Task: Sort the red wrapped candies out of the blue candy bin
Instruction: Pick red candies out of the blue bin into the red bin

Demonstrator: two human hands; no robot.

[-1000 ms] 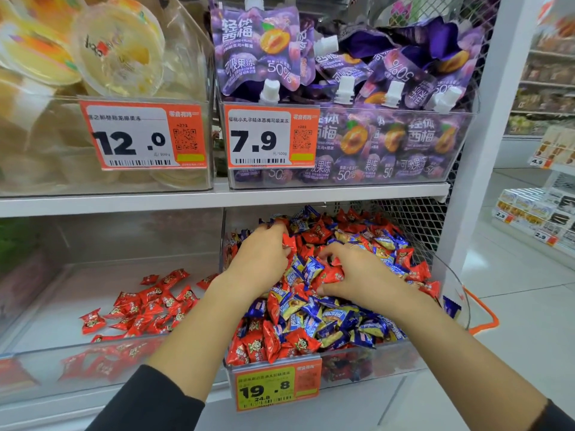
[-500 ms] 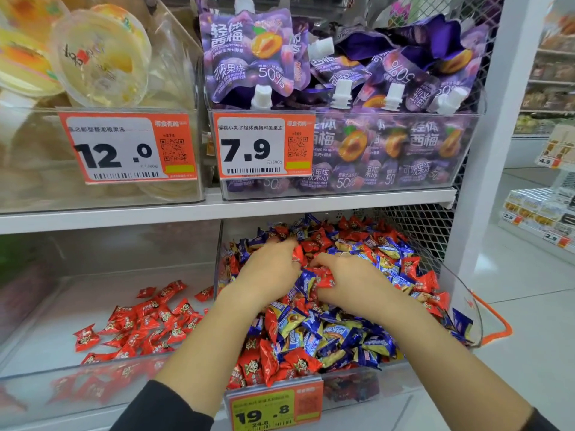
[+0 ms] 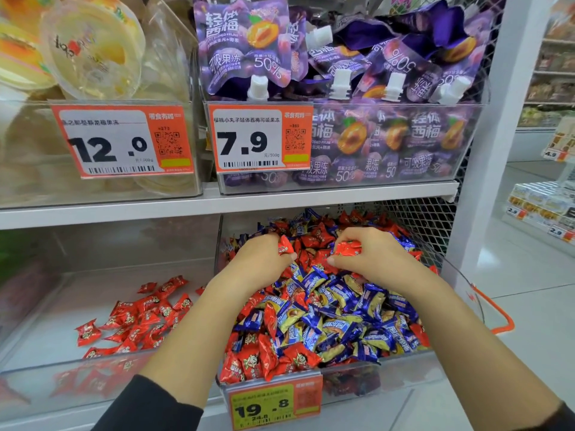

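- Half a second ago both hands were pressed down into the heap with their fingers buried; now they have lifted a little and each shows a red candy in its grasp.
- The left hand (image 3: 263,259) has its fingers curled round a red wrapped candy (image 3: 284,245), which pokes out past the knuckles at the far side of the fist.
- The right hand (image 3: 370,259) pinches another red candy (image 3: 347,247) between thumb and curled fingers, just above the pile.
- The two hands sit closer to the far part of the bin than before, near each other but apart.
- The candy bin (image 3: 404,367) is clear hard plastic with a straight front wall; it holds a loose mound of blue and yellow candies (image 3: 342,309) mixed with red ones, all in shiny crinkled foil twisted at the ends.
- A cluster of red candies (image 3: 264,359) lies against the near left corner of that bin.
- To the left, a second clear bin (image 3: 46,306) holds the sorted red pile (image 3: 140,318), spread flat on its floor.
- An orange and yellow price tag (image 3: 273,402) reading 19.8 hangs on the near wall of the candy bin.
- On the shelf above, purple glossy pouches (image 3: 249,48) with white spouts and round clear jelly cups (image 3: 93,48) fill two more clear bins.
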